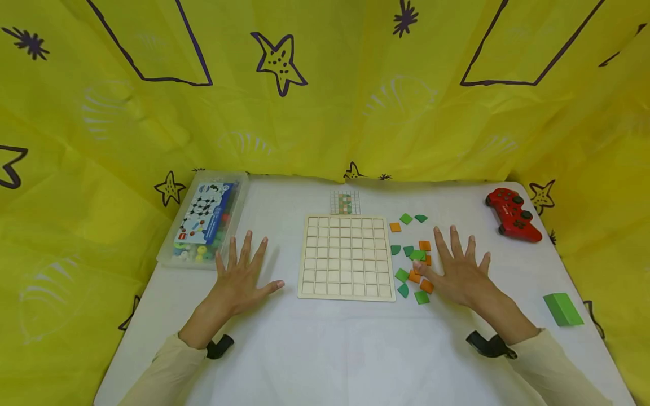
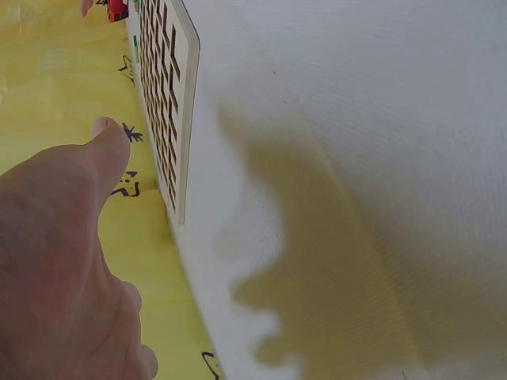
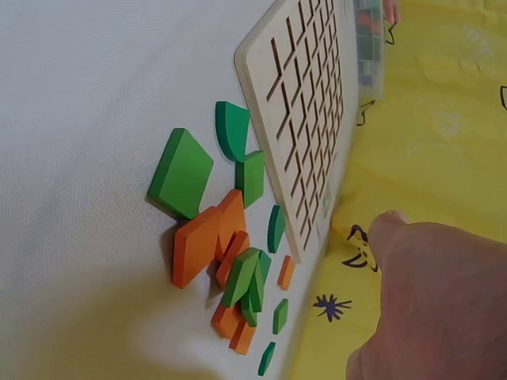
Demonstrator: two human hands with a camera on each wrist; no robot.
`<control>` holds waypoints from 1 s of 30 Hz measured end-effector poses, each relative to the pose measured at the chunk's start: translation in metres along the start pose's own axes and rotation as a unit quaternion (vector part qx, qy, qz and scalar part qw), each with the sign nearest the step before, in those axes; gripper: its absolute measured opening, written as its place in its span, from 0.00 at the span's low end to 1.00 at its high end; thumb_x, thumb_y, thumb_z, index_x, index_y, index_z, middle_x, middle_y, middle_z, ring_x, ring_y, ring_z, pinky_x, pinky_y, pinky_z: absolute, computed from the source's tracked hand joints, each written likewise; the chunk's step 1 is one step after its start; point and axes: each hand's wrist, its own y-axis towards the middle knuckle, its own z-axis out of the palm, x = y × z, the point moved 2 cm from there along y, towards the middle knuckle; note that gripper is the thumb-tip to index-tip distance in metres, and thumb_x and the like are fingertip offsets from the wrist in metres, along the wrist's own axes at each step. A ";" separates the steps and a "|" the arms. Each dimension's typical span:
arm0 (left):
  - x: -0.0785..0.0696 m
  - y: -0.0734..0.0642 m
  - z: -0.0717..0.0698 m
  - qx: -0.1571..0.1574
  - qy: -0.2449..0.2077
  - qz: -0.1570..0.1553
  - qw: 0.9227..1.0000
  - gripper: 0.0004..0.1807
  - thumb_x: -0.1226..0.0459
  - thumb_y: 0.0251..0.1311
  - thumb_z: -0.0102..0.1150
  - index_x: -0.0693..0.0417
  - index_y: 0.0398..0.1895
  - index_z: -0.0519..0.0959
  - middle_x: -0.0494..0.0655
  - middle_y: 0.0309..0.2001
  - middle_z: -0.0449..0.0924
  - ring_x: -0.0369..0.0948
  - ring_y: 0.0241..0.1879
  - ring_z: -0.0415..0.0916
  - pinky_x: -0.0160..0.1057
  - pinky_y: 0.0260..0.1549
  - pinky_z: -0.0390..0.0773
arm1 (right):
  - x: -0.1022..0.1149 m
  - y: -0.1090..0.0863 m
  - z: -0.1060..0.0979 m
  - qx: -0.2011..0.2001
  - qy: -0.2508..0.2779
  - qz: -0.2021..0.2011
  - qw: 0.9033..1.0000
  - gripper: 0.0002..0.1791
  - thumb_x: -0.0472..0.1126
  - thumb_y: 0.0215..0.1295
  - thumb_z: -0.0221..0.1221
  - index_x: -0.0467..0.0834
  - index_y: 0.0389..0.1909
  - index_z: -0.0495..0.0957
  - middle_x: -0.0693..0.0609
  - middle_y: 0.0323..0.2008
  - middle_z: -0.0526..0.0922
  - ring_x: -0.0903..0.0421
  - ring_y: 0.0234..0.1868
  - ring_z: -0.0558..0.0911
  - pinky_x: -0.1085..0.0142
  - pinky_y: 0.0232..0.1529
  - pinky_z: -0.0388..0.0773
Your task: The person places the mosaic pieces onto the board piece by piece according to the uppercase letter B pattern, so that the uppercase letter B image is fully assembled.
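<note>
A pale wooden grid board (image 1: 346, 257) with square recesses lies in the middle of the white table. My left hand (image 1: 240, 285) hovers to its left with fingers spread, holding nothing; the left wrist view shows its shadow on the cloth. On the board's other side, my right hand (image 1: 461, 274) is spread too, over the right edge of a scatter of small tiles. Among them are orange squares (image 1: 426, 286), green squares (image 1: 422, 297) and dark green quarter-round pieces (image 3: 232, 131). Some tiles overlap in a pile. A small printed pattern card (image 1: 345, 202) lies just behind the board.
A clear plastic box (image 1: 167, 256) of colourful parts, with a printed sheet on it, stands at the left. At the back right lies a red game controller (image 1: 513, 216). A green block (image 1: 563, 309) is near the right edge. Yellow patterned cloth (image 1: 325, 124) hangs around the table.
</note>
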 end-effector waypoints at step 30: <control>-0.033 0.029 0.020 0.044 -0.084 0.123 0.988 0.41 0.45 0.79 0.51 0.42 0.87 0.49 0.59 0.86 0.26 0.70 0.82 0.29 0.75 0.75 0.43 | 0.014 0.113 0.013 -0.026 0.126 -0.119 0.984 0.28 0.39 0.81 0.56 0.35 0.77 0.65 0.32 0.71 0.67 0.35 0.65 0.74 0.39 0.68 0.71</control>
